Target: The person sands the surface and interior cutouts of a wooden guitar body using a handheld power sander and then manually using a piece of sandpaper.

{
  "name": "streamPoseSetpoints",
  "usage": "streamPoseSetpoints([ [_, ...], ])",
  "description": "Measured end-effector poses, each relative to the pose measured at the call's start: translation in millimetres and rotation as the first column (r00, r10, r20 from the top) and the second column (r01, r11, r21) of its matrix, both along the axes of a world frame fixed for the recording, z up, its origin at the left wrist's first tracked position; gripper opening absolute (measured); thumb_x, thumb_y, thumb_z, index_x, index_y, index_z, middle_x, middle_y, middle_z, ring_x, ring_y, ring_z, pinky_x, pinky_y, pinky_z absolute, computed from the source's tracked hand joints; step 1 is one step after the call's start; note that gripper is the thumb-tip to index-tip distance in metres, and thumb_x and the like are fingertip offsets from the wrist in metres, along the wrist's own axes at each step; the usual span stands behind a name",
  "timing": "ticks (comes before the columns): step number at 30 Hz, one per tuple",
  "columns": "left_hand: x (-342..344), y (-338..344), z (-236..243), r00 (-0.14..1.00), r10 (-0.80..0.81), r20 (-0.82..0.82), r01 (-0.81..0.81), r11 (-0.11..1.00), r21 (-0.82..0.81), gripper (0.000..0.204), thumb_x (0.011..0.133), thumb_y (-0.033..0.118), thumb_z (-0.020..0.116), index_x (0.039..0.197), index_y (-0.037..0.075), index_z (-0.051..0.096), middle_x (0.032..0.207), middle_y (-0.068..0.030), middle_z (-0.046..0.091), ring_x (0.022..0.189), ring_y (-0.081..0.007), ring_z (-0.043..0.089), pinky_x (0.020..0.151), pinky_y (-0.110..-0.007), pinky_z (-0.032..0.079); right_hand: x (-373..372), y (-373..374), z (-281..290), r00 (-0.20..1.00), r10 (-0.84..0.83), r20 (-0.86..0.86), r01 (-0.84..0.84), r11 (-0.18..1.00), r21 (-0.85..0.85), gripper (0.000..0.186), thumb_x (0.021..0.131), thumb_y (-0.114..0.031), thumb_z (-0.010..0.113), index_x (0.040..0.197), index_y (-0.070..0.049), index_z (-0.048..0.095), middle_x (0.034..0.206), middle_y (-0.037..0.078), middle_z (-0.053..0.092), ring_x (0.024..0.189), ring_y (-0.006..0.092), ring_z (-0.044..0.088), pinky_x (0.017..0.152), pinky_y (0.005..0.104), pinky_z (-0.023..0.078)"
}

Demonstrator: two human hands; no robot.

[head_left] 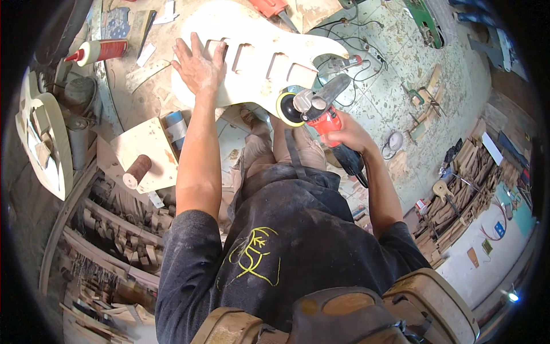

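Note:
A pale wooden guitar body [252,80] with several cut-out cavities lies flat on the bench before me. My left hand [200,66] rests on its left part, fingers spread, pressing the wood. In my right hand [350,135] is a red and black angle grinder [329,120], gripped round its body. Its round disc with a yellow rim [289,109] is at the near edge of the guitar body; whether it touches cannot be made out. A grey side handle [334,89] sticks out from the tool's head.
A red glue bottle [112,50] lies at the bench's left. Below it stands a plywood box [146,152] with a brown sanding drum [137,172]. Another guitar body [48,146] leans far left. Cables [366,54] and clamps [424,94] lie on the floor; wood offcuts [464,183] are stacked right.

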State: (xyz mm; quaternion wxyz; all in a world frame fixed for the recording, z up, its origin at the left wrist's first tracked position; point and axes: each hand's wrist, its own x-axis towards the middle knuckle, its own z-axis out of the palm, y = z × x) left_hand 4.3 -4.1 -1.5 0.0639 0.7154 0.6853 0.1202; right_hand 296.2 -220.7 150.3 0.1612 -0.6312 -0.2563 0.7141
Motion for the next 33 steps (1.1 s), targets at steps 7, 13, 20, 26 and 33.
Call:
streamPoseSetpoints([
  [7, -0.4, 0.4, 3.1, 1.000, -0.005, 0.027, 0.004, 1.000, 0.015, 0.082, 0.087, 0.065, 0.059, 0.151, 0.016, 0.042, 0.158, -0.0208, 0.030, 0.149, -0.0359, 0.023, 0.122, -0.052, 0.016, 2.3, -7.0, 4.6, 1.000, 0.014, -0.003, -0.014, 1.000, 0.013, 0.066, 0.069, -0.013, 0.075, 0.132, -0.005, 0.056, 0.111, 0.004, 0.066, 0.097, 0.0136, 0.060, 0.091, 0.0295, 0.047],
  [13, -0.1, 0.9, 6.9, 0.999, -0.001, 0.052, 0.000, 1.000, 0.010, 0.080, 0.087, 0.061, 0.062, 0.150, 0.015, 0.044, 0.158, -0.0215, 0.030, 0.150, -0.0352, 0.022, 0.123, -0.051, 0.014, 1.0, -1.6, -2.5, 1.000, 0.000, -0.014, 0.000, 1.000, 0.006, 0.070, 0.070, -0.012, 0.076, 0.135, -0.005, 0.054, 0.113, 0.004, 0.065, 0.097, 0.0130, 0.060, 0.088, 0.0282, 0.049],
  [20, -1.5, 1.4, 5.6, 0.999, -0.001, 0.049, 0.000, 1.000, 0.018, 0.082, 0.086, 0.063, 0.062, 0.150, 0.015, 0.044, 0.158, -0.0220, 0.030, 0.150, -0.0353, 0.022, 0.123, -0.051, 0.014, -5.3, -5.4, 0.1, 1.000, -0.004, 0.008, 0.004, 0.997, 0.071, 0.065, 0.069, -0.012, 0.073, 0.131, -0.004, 0.054, 0.102, 0.002, 0.063, 0.088, 0.0109, 0.058, 0.081, 0.0264, 0.048],
  [26, -3.0, 2.7, 5.1, 0.999, 0.000, 0.035, 0.000, 1.000, 0.015, 0.082, 0.086, 0.064, 0.061, 0.150, 0.016, 0.043, 0.158, -0.0221, 0.030, 0.150, -0.0355, 0.022, 0.123, -0.051, 0.014, -2.8, -2.2, -2.2, 0.998, 0.055, 0.038, -0.058, 0.996, 0.064, 0.065, 0.070, -0.012, 0.075, 0.132, -0.005, 0.055, 0.104, 0.004, 0.066, 0.091, 0.0130, 0.061, 0.084, 0.0293, 0.049],
  [33, -3.3, 4.1, 2.2, 0.999, -0.007, 0.038, 0.006, 1.000, 0.024, 0.083, 0.086, 0.065, 0.060, 0.150, 0.016, 0.043, 0.158, -0.0217, 0.030, 0.149, -0.0356, 0.023, 0.122, -0.051, 0.015, -3.4, -10.4, -4.5, 0.999, 0.045, -0.004, -0.044, 0.997, 0.066, 0.063, 0.070, -0.012, 0.075, 0.130, -0.006, 0.057, 0.102, 0.004, 0.066, 0.091, 0.0128, 0.061, 0.085, 0.0293, 0.049],
])
